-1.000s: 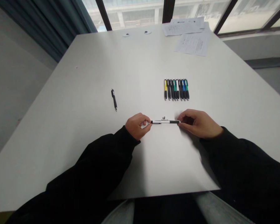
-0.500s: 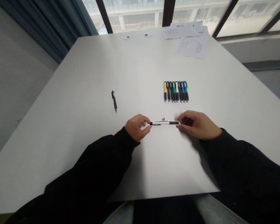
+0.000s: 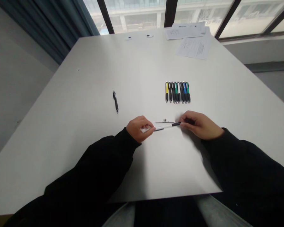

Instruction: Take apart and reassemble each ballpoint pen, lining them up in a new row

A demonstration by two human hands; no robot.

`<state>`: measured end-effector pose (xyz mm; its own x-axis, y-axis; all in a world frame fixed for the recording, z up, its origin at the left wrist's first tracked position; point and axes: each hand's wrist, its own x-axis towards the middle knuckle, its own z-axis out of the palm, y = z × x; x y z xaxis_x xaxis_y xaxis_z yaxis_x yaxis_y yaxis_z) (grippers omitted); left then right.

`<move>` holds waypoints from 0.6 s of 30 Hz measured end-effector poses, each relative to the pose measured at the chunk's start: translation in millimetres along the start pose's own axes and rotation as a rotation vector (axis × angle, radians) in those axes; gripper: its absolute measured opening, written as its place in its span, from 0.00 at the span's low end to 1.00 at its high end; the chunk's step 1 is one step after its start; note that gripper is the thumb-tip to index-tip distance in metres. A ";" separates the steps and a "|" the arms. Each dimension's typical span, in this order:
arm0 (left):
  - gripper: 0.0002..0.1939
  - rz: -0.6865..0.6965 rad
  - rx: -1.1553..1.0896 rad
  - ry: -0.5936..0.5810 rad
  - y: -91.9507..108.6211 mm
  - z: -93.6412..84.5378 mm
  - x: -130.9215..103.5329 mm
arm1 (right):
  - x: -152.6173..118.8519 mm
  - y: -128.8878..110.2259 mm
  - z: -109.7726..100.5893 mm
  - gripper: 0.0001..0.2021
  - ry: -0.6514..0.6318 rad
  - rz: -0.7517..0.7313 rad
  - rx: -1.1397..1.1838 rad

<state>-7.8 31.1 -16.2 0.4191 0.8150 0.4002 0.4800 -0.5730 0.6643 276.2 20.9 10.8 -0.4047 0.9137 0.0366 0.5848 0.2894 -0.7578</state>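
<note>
Between my hands is a white pen barrel with a black grip (image 3: 166,127), tilted so its right end lies a little farther from me. My left hand (image 3: 140,128) pinches the clip end. The fingertips of my right hand (image 3: 200,124) are closed on the black grip end. Just beyond the barrel, a thin dark pen refill (image 3: 162,122) lies on the white table (image 3: 170,164). A small metallic piece (image 3: 165,120), too small to make out fully, sits beside the refill.
A row of several pens (image 3: 177,92) with yellow, black, green, white and blue barrels lies beyond my right hand. One black pen (image 3: 115,102) lies apart on the left. Printed papers (image 3: 194,47) and two white oval pieces (image 3: 150,36) are near the window.
The barrel has tilted, its left end coming nearer to me, and the refill behind it now shows more fully. My right fingertips have closed on the grip end.
</note>
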 end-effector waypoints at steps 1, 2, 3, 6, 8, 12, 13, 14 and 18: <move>0.05 -0.023 -0.029 0.014 0.1 -1.2 0.2 | 0.4 -0.4 -0.4 0.05 -0.016 -0.007 0.032; 0.06 -0.059 -0.060 0.028 0.0 -2.5 0.6 | 0.6 -0.9 -0.6 0.05 -0.032 -0.006 0.074; 0.07 -0.105 -0.097 0.037 -0.2 -3.8 1.1 | 0.7 -1.6 -0.6 0.06 -0.049 0.007 0.128; 0.13 -0.285 -0.340 -0.026 1.2 -6.0 3.6 | -0.4 -6.1 1.6 0.09 -0.090 0.097 0.345; 0.18 -0.422 -0.592 -0.162 6.1 -5.0 5.6 | -1.9 -11.7 4.1 0.11 -0.121 0.152 0.486; 0.25 -0.547 -0.894 -0.479 26.7 3.7 5.6 | -5.0 -26.5 9.8 0.12 -0.196 0.159 0.638; 0.27 -0.526 -0.907 -0.528 32.5 6.4 4.0 | -5.5 -29.9 11.2 0.13 -0.210 0.148 0.647; 0.27 -0.479 -0.882 -0.545 37.8 8.8 1.9 | -6.0 -32.8 12.7 0.13 -0.218 0.134 0.647; 0.17 -0.273 -0.569 -0.371 49.6 13.6 -7.1 | -7.4 -39.9 18.7 0.13 -0.213 0.089 0.597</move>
<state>23.5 -4.3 5.3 0.6234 0.7819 0.0005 0.1718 -0.1376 0.9755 242.7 -2.8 28.7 -0.5399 0.8321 -0.1268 0.1554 -0.0495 -0.9866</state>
